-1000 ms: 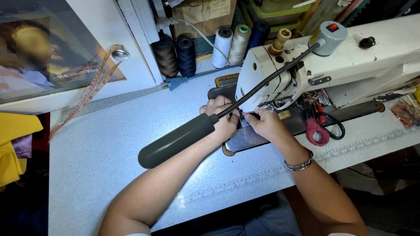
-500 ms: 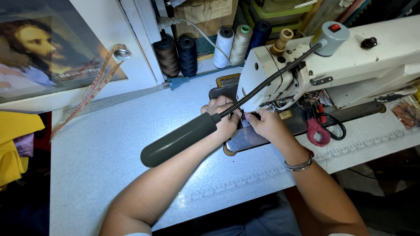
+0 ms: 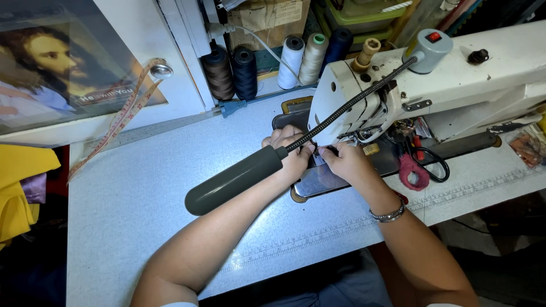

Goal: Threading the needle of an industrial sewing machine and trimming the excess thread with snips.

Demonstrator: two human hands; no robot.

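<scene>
A white sewing machine [image 3: 455,85] stands on the pale worktable [image 3: 136,193]. Both my hands meet under its head, at the needle area above the shiny metal plate [image 3: 318,182]. My left hand [image 3: 287,156] lies partly under the dark grey head of a gooseneck lamp [image 3: 236,179], so its fingertips are hidden. My right hand [image 3: 347,165], with a bracelet on the wrist, has thumb and fingers pinched together by the presser foot. Anything between them is too small to see.
Several thread cones [image 3: 293,59] stand behind the machine. Scissors with red-wrapped handles [image 3: 418,167] lie on the machine bed to the right. A measuring tape [image 3: 122,122] hangs from a knob at the left. Yellow cloth [image 3: 20,187] lies past the table's left edge.
Both hands stay at the needle area with only tiny finger shifts. The view has shifted slightly.
</scene>
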